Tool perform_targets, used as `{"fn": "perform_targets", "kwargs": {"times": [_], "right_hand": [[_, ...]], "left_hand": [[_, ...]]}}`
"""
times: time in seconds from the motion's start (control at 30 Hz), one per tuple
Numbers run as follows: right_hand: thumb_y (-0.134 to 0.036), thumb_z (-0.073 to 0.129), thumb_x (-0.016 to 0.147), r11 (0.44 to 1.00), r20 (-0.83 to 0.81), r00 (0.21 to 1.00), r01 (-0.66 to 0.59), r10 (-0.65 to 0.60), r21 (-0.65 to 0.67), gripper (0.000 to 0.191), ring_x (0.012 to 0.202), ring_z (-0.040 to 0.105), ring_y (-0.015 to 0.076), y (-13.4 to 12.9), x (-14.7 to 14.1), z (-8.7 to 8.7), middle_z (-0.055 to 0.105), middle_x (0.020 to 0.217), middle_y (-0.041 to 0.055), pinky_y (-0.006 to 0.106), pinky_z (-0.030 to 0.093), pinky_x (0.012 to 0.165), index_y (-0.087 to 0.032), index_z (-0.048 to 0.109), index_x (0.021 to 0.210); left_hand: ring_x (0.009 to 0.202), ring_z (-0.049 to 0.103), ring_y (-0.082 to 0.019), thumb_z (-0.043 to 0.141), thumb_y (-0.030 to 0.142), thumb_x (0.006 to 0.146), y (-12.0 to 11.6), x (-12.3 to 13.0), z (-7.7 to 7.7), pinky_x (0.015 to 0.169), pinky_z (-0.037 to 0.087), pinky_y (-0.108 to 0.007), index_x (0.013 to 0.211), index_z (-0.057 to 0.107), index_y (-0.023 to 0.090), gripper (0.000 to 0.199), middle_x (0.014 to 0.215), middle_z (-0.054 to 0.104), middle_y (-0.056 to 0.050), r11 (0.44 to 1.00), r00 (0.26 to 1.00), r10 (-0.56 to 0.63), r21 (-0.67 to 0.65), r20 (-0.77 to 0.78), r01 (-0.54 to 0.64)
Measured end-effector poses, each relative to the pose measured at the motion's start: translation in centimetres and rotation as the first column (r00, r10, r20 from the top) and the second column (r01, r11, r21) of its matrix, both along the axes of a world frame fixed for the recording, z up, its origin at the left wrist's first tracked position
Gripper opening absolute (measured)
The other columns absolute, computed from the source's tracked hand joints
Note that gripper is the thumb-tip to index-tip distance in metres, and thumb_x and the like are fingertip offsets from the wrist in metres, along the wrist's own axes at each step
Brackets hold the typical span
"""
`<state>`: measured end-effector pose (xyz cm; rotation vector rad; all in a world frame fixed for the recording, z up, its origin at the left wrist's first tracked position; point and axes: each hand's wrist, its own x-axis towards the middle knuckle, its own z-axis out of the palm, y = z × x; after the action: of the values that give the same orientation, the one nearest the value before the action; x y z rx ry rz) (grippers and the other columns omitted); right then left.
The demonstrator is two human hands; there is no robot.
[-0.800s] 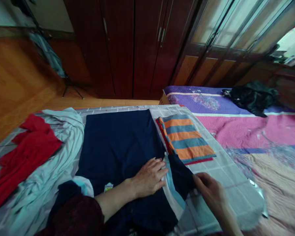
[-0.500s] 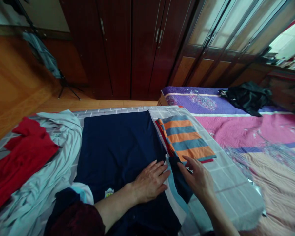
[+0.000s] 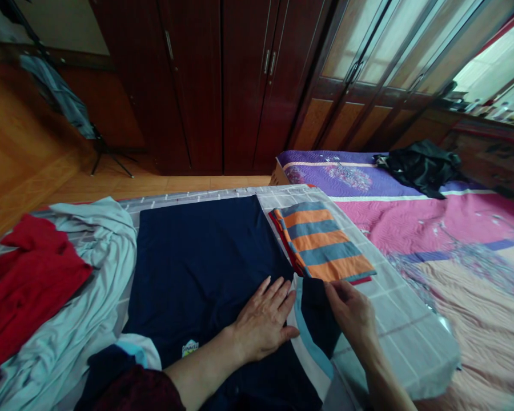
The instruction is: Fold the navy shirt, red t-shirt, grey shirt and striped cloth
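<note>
A navy T-shirt (image 3: 201,251) with white and light blue sleeve bands lies spread on the table, a small printed badge near its lower left. My left hand (image 3: 265,322) rests flat on the shirt beside the right sleeve's white band, fingers stretched out. At the dark end of that sleeve, my right hand (image 3: 353,314) pinches the cuff edge between thumb and fingers. Just beyond the sleeve sits a folded orange and grey striped garment (image 3: 325,240), with red cloth showing under it.
Left of the shirt, a red garment (image 3: 34,268) lies on a crumpled pale grey-green cloth (image 3: 98,268). A checked cloth (image 3: 406,331) covers the table. A bed (image 3: 394,222) with a black garment (image 3: 424,165) stands right; dark wardrobes (image 3: 248,103) stand behind.
My right hand has closed on the sleeve's edge and drawn it out to the right, so the sleeve lies flatter. My left hand stays pressed on the shirt. The view has shifted slightly.
</note>
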<state>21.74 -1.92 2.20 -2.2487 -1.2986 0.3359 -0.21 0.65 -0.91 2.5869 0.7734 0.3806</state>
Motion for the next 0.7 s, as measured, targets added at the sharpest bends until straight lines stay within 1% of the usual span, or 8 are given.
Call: {"fn": "perform_targets", "kwargs": {"times": [0.1, 0.2, 0.27, 0.33, 0.4, 0.5, 0.6, 0.7], "right_hand": [[-0.06, 0.048, 0.077, 0.999, -0.018, 0.999, -0.052, 0.052, 0.01, 0.043, 0.061, 0.059, 0.0205, -0.4, 0.2, 0.0, 0.066, 0.072, 0.004, 0.032, 0.042, 0.059, -0.022, 0.067, 0.081], [-0.062, 0.045, 0.081, 0.986, -0.089, 0.982, -0.169, 0.169, 0.007, 0.051, 0.067, 0.06, 0.0196, -1.2, 0.8, -0.1, 0.066, 0.092, 0.007, 0.033, 0.045, 0.064, -0.02, 0.067, 0.1], [-0.06, 0.049, 0.079, 0.975, -0.044, 0.975, -0.22, 0.219, -0.018, 0.052, 0.076, 0.061, 0.0219, -1.8, 1.3, -0.4, 0.065, 0.095, 0.0083, 0.034, 0.046, 0.069, -0.018, 0.065, 0.105], [-0.057, 0.055, 0.076, 0.97, 0.083, 0.967, -0.238, 0.242, -0.052, 0.049, 0.085, 0.06, 0.0253, -2.3, 1.6, -0.8, 0.063, 0.093, 0.009, 0.037, 0.045, 0.075, -0.017, 0.065, 0.103], [-0.053, 0.057, 0.075, 0.963, 0.195, 0.945, -0.245, 0.262, -0.108, 0.041, 0.088, 0.059, 0.0273, -2.6, 1.8, -1.0, 0.062, 0.088, 0.0087, 0.038, 0.044, 0.077, -0.018, 0.066, 0.094], [-0.046, 0.053, 0.076, 0.945, 0.241, 0.92, -0.266, 0.308, -0.19, 0.027, 0.085, 0.059, 0.0269, -2.9, 1.8, -0.8, 0.061, 0.082, 0.0072, 0.037, 0.043, 0.072, -0.021, 0.064, 0.076], [-0.042, 0.052, 0.075, 0.95, 0.154, 0.951, -0.236, 0.269, -0.204, 0.023, 0.074, 0.06, 0.0242, -3.0, 2.2, -0.4, 0.061, 0.074, 0.0049, 0.034, 0.041, 0.063, -0.022, 0.06, 0.066], [-0.046, 0.054, 0.075, 0.972, -0.141, 0.974, -0.197, 0.179, -0.125, 0.027, 0.058, 0.056, 0.0187, -3.0, 2.5, 0.1, 0.059, 0.06, 0.0013, 0.03, 0.041, 0.054, -0.021, 0.056, 0.066]], "left_hand": [[0.142, 0.016, -0.025, 0.042, 0.054, 0.092, 0.0, 0.2, -0.4, 0.117, 0.014, -0.046, 0.146, 0.027, 0.016, 0.067, 0.152, 0.027, -0.011, 1.0, 1.0, -0.002, 0.022, -0.017, 0.002], [0.142, 0.016, -0.026, 0.041, 0.054, 0.092, 0.0, 0.3, -0.4, 0.116, 0.014, -0.048, 0.146, 0.026, 0.021, 0.065, 0.153, 0.027, -0.007, 1.0, 1.0, -0.004, 0.028, -0.015, 0.004], [0.142, 0.016, -0.026, 0.038, 0.055, 0.093, 0.1, 0.4, -0.3, 0.116, 0.014, -0.05, 0.146, 0.026, 0.022, 0.064, 0.153, 0.027, -0.006, 1.0, 1.0, -0.006, 0.029, -0.014, 0.007], [0.142, 0.017, -0.027, 0.036, 0.055, 0.094, 0.1, 0.4, -0.2, 0.116, 0.014, -0.05, 0.146, 0.027, 0.022, 0.062, 0.153, 0.027, -0.006, 1.0, 1.0, -0.012, 0.028, -0.011, 0.012], [0.141, 0.02, -0.027, 0.037, 0.053, 0.094, 0.2, 0.4, 0.0, 0.115, 0.015, -0.05, 0.144, 0.031, 0.022, 0.059, 0.152, 0.03, -0.007, 0.999, 1.0, -0.019, 0.031, 0.0, 0.019], [0.135, 0.033, -0.025, 0.042, 0.044, 0.095, 0.2, 0.2, 0.7, 0.113, 0.022, -0.046, 0.137, 0.042, 0.02, 0.048, 0.144, 0.043, -0.008, 0.999, 0.998, 0.032, 0.02, 0.057, -0.034], [0.114, 0.053, -0.022, 0.046, 0.029, 0.094, 0.3, -0.1, 1.4, 0.101, 0.038, -0.039, 0.125, 0.054, 0.02, 0.033, 0.12, 0.062, -0.007, 0.989, 0.98, 0.146, -0.05, 0.133, -0.14], [0.093, 0.059, -0.02, 0.046, 0.023, 0.093, 0.4, -0.4, 1.9, 0.087, 0.044, -0.035, 0.111, 0.063, 0.02, 0.024, 0.097, 0.067, -0.004, 0.969, 0.961, 0.226, -0.139, 0.157, -0.205]]}}
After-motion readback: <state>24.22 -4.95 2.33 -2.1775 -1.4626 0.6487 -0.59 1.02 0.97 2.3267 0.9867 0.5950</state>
